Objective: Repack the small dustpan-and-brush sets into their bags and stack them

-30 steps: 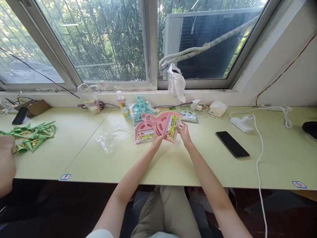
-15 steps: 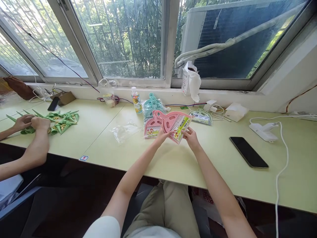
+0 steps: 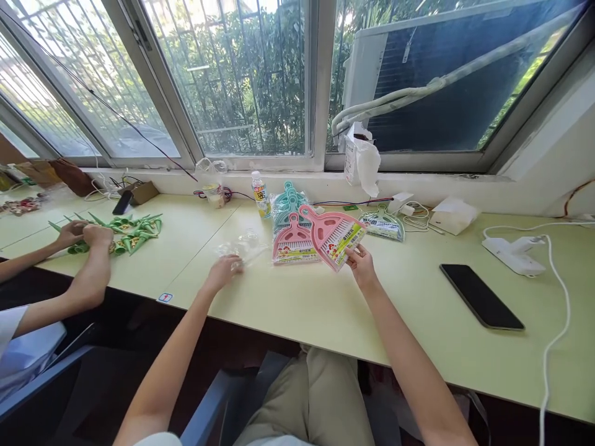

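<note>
My right hand (image 3: 361,265) pinches the lower right corner of a pink dustpan-and-brush set (image 3: 332,232), tilted above the table, with a yellow-green label across its front. My left hand (image 3: 224,272) is at the near edge of a crumpled clear plastic bag (image 3: 248,246), its fingers stretched out; I cannot tell whether they grip the film. Just left of the held set lies another pink dustpan set (image 3: 294,243). Behind it are teal dustpan sets (image 3: 287,201) in clear wrapping. A green dustpan set (image 3: 383,222) lies to the right.
A drink bottle (image 3: 261,195) stands by the teal sets. On the right are a black phone (image 3: 481,296), a white power strip (image 3: 514,255) and its cable. At left, a co-worker's hands (image 3: 90,234) handle green cone-shaped pieces (image 3: 134,232). A torn white box (image 3: 360,161) stands by the window.
My left hand has let go of the pink dustpan set and moved left to the plastic bag. My right hand alone holds the set. The view has shifted slightly.
</note>
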Available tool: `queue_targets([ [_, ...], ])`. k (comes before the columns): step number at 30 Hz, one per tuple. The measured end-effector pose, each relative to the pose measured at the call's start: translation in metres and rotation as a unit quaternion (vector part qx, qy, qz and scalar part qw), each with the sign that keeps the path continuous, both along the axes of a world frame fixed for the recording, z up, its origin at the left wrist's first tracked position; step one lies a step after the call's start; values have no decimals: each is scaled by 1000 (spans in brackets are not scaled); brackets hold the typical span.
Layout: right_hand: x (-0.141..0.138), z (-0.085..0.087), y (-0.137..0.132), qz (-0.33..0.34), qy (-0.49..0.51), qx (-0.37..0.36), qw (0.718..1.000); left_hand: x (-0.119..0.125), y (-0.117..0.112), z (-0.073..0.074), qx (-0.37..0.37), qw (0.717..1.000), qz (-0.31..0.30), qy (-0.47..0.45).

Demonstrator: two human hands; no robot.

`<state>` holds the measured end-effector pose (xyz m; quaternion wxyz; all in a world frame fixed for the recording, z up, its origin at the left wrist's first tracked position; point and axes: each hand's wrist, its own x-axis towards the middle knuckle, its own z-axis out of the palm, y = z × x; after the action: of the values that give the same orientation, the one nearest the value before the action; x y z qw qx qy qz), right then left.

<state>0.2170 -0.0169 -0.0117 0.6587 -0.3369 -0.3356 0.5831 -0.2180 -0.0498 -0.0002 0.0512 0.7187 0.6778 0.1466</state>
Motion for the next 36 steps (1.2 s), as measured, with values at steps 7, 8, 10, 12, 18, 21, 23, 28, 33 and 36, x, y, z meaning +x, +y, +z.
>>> queue_targets([
  [7, 4, -1, 1, -14, -9, -3, 1000, 29, -6, 5, 22, 995, 64, 78],
  [8, 4, -2, 2, -19, -10, -1, 1000, 32, -6, 4, 27, 995, 65, 74],
  [10, 5, -3, 3, -26, -13, 2, 1000, 35, -7, 0, 37, 996, 55, 63],
  [12, 5, -3, 3, -28, -14, 1, 1000, 37, -7, -5, 36, 997, 45, 55],
  [18, 3, 0, 2, -19, -12, -11, 1000, 27, -6, -1, 45, 995, 73, 44],
  [21, 4, 1, 2, -24, -11, -6, 1000, 20, -7, 21, 56, 989, 129, 36],
  [23, 5, 1, 3, -29, -4, -3, 1000, 23, -9, 39, 99, 979, 170, 41],
  [28, 9, 4, 4, -37, 16, 3, 999, 72, 3, 70, 257, 947, 168, 93],
  [33, 12, 8, 2, -42, -7, 13, 999, 152, 47, 65, 234, 966, 67, 90],
  [36, 13, 10, 1, -52, -31, 14, 998, 186, 69, 52, 185, 976, -10, 112],
])
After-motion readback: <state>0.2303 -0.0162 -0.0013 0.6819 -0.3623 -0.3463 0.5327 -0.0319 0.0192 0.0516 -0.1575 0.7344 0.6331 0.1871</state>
